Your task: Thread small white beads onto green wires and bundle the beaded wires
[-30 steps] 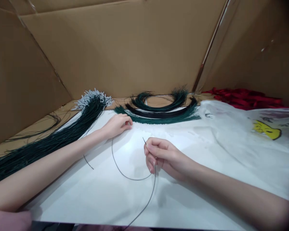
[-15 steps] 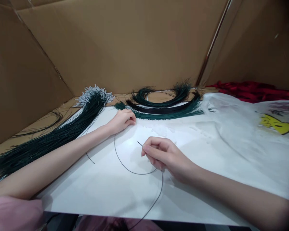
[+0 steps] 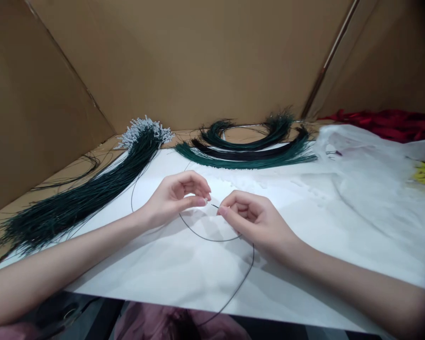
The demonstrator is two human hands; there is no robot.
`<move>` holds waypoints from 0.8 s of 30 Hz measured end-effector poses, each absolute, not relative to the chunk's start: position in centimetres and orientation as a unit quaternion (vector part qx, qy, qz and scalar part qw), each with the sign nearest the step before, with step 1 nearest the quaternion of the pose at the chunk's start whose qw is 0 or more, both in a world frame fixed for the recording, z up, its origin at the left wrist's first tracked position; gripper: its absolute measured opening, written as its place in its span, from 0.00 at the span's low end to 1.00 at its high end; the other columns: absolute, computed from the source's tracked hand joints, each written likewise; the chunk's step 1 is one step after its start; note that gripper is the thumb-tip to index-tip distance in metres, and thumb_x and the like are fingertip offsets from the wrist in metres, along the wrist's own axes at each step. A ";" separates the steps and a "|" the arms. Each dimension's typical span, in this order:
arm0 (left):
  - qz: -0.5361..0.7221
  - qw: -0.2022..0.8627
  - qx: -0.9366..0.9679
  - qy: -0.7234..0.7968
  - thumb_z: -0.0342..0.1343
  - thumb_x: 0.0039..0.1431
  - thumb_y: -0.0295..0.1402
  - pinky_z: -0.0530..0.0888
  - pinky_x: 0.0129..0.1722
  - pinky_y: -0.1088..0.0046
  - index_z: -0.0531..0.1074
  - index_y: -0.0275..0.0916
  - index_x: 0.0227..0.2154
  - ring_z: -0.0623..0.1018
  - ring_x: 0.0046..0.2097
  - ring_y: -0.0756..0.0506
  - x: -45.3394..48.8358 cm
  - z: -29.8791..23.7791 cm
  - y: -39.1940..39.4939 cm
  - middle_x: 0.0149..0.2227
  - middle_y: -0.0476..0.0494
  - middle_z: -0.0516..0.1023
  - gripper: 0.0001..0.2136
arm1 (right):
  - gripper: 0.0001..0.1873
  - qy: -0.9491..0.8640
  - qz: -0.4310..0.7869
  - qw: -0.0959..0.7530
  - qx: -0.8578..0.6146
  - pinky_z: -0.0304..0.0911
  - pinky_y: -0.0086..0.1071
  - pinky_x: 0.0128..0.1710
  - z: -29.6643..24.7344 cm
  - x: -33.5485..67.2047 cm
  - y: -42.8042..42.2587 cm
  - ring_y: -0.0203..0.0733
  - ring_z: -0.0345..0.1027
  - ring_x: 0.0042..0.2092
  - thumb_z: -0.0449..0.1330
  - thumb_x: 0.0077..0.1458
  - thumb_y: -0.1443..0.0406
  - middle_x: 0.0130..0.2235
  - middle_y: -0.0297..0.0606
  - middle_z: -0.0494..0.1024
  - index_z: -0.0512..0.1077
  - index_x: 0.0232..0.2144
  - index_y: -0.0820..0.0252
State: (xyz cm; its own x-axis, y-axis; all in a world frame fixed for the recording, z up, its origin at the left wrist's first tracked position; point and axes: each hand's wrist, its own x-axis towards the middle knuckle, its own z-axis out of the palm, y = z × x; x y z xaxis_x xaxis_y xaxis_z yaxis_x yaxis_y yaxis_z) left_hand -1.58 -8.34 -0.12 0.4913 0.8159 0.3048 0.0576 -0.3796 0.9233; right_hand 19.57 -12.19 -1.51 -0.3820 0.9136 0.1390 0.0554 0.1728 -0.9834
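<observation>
My right hand pinches the end of a thin dark wire that loops over the white sheet and runs off the near edge. My left hand sits just left of it, thumb and forefinger pinched together at the wire's tip; whatever it holds is too small to see. The fingertips of both hands almost meet. A long bundle of dark green wires with white bead tips lies left of my left forearm.
Curved bundles of green and black wires lie at the back of the sheet. A crumpled white plastic bag covers the right side, with red material behind it. Cardboard walls enclose the back and sides.
My left hand left the green bundles at the back and came down to meet my right hand at the wire's tip. The view shifted slightly left.
</observation>
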 end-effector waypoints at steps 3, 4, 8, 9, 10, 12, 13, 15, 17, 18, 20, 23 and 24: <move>0.424 0.539 0.662 0.301 0.67 0.52 0.25 0.76 0.37 0.77 0.74 0.37 0.35 0.79 0.35 0.51 -1.6 -0.5 -9.7 0.33 0.47 0.79 0.09 | 0.09 -0.664 0.501 0.411 -0.374 0.45 0.28 0.22 -1.5 19.5 -12.3 0.30 0.51 0.23 0.60 0.58 0.62 0.21 0.27 0.60 0.71 0.28 0.61; 0.428 0.553 0.648 0.303 0.68 0.52 0.24 0.76 0.37 0.78 0.74 0.37 0.35 0.79 0.34 0.52 -1.6 -0.7 -9.9 0.32 0.47 0.80 0.09 | 0.09 -0.668 0.496 0.411 -0.372 0.45 0.28 0.22 -1.5 19.5 -12.3 0.30 0.50 0.23 0.60 0.58 0.62 0.20 0.27 0.59 0.71 0.28 0.61; 0.438 0.571 0.623 0.306 0.69 0.51 0.25 0.76 0.36 0.78 0.73 0.37 0.34 0.80 0.34 0.51 -1.5 -1.2 -10.3 0.32 0.47 0.81 0.10 | 0.08 -0.687 0.487 0.400 -0.362 0.43 0.29 0.21 -1.7 19.4 -12.4 0.30 0.49 0.22 0.61 0.57 0.62 0.19 0.26 0.57 0.72 0.28 0.61; 0.438 0.571 0.624 0.306 0.69 0.51 0.26 0.76 0.36 0.78 0.73 0.37 0.35 0.80 0.34 0.51 -1.5 -1.4 -10.3 0.32 0.47 0.81 0.10 | 0.08 -0.688 0.485 0.401 -0.361 0.43 0.29 0.21 -1.8 19.4 -12.4 0.30 0.49 0.22 0.61 0.57 0.63 0.19 0.27 0.57 0.72 0.28 0.60; 0.436 0.570 0.626 0.307 0.69 0.51 0.26 0.76 0.35 0.77 0.73 0.38 0.35 0.80 0.34 0.50 -1.5 -1.5 -10.3 0.32 0.47 0.81 0.11 | 0.08 -0.689 0.484 0.402 -0.360 0.43 0.29 0.21 -1.8 19.4 -12.5 0.30 0.49 0.22 0.61 0.57 0.63 0.19 0.27 0.57 0.73 0.27 0.60; 0.431 0.565 0.630 0.312 0.69 0.51 0.27 0.77 0.35 0.77 0.73 0.38 0.35 0.80 0.34 0.50 -1.4 -1.6 -10.3 0.32 0.47 0.81 0.11 | 0.08 -0.689 0.481 0.408 -0.357 0.43 0.29 0.21 -2.0 19.4 -12.6 0.30 0.49 0.21 0.61 0.57 0.64 0.19 0.27 0.57 0.73 0.27 0.60; 0.429 0.563 0.632 0.314 0.69 0.51 0.27 0.77 0.35 0.76 0.73 0.38 0.35 0.80 0.34 0.50 -1.4 -1.6 -10.3 0.32 0.47 0.81 0.11 | 0.07 -0.688 0.480 0.411 -0.356 0.43 0.29 0.21 -2.0 19.4 -12.6 0.30 0.48 0.21 0.61 0.56 0.64 0.19 0.27 0.57 0.73 0.26 0.59; 0.429 0.562 0.632 0.316 0.69 0.50 0.28 0.77 0.35 0.76 0.73 0.38 0.35 0.80 0.34 0.49 -1.4 -1.7 -10.3 0.32 0.47 0.81 0.11 | 0.07 -0.687 0.477 0.416 -0.357 0.43 0.29 0.21 -2.0 19.4 -12.7 0.30 0.48 0.22 0.61 0.56 0.64 0.19 0.27 0.57 0.73 0.26 0.59; 0.431 0.567 0.626 0.316 0.69 0.50 0.27 0.78 0.36 0.76 0.73 0.38 0.35 0.80 0.34 0.49 -1.3 -1.6 -10.3 0.31 0.47 0.81 0.12 | 0.07 -0.685 0.476 0.418 -0.361 0.43 0.30 0.21 -2.0 19.5 -12.8 0.30 0.48 0.22 0.61 0.56 0.64 0.19 0.27 0.57 0.73 0.26 0.59; 0.432 0.571 0.623 0.314 0.69 0.50 0.27 0.78 0.36 0.76 0.73 0.38 0.35 0.80 0.34 0.49 -1.3 -1.6 -10.3 0.31 0.47 0.81 0.11 | 0.07 -0.684 0.476 0.418 -0.362 0.43 0.30 0.21 -1.9 19.5 -12.8 0.30 0.48 0.22 0.61 0.56 0.64 0.19 0.27 0.57 0.73 0.26 0.59; 0.433 0.579 0.620 0.305 0.69 0.50 0.25 0.77 0.35 0.77 0.73 0.38 0.35 0.80 0.34 0.50 -1.3 -1.6 -10.4 0.32 0.48 0.82 0.11 | 0.07 -0.682 0.476 0.419 -0.364 0.43 0.30 0.21 -1.9 19.5 -12.8 0.30 0.48 0.22 0.61 0.56 0.64 0.19 0.27 0.56 0.72 0.26 0.59; 0.433 0.584 0.621 0.293 0.68 0.51 0.23 0.77 0.35 0.79 0.74 0.39 0.35 0.80 0.34 0.52 -1.2 -1.5 -10.5 0.32 0.49 0.82 0.11 | 0.07 -0.680 0.477 0.422 -0.362 0.43 0.30 0.21 -1.8 19.5 -12.9 0.30 0.48 0.22 0.61 0.56 0.64 0.19 0.28 0.57 0.72 0.26 0.59; 0.433 0.583 0.622 0.293 0.68 0.51 0.23 0.77 0.35 0.79 0.74 0.39 0.35 0.80 0.34 0.52 -1.2 -1.4 -10.5 0.32 0.49 0.82 0.11 | 0.07 -0.681 0.477 0.423 -0.361 0.43 0.30 0.21 -1.8 19.5 -12.9 0.30 0.48 0.22 0.61 0.56 0.65 0.19 0.28 0.57 0.72 0.26 0.59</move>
State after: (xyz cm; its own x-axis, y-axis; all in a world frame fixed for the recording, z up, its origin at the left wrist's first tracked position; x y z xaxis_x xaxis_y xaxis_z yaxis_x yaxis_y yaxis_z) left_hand -1.19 -10.48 -1.44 0.4524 0.8698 0.1969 -0.1400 -0.1488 0.9789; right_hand 19.52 -12.89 -1.76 -0.3821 0.8945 0.2320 0.0884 0.2853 -0.9543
